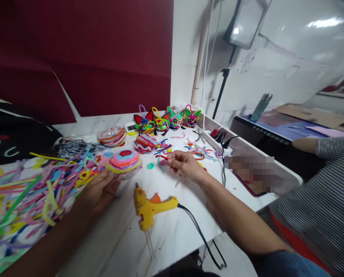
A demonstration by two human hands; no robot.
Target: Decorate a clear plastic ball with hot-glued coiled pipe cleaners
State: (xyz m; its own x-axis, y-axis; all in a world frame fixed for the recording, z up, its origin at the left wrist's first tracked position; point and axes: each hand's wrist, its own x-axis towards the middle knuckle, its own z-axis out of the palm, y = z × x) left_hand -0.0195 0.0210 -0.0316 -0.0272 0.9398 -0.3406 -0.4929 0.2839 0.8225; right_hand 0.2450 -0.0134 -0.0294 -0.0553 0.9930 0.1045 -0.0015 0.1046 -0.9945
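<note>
My left hand (102,190) is closed on the near edge of a round, domed craft piece (125,163), coiled in pink, yellow, orange and purple pipe cleaner with a red centre. To its right, my right hand (182,164) pinches a short red pipe cleaner (161,157) between thumb and fingers. Between the hands a small green disc (150,166) lies on the white table (108,231). A yellow glue gun (148,207) with an orange trigger rests on its side nearer me, a clear glue stick poking out of its back end.
Loose coloured pipe cleaners (30,204) are heaped at left. Behind stand several cat-face ornaments (146,125) and two more coiled domes. A power strip (218,144) lies along the right-hand board, and the glue gun's black cord (200,231) hangs over the front edge. A person in a striped top (322,207) is at right.
</note>
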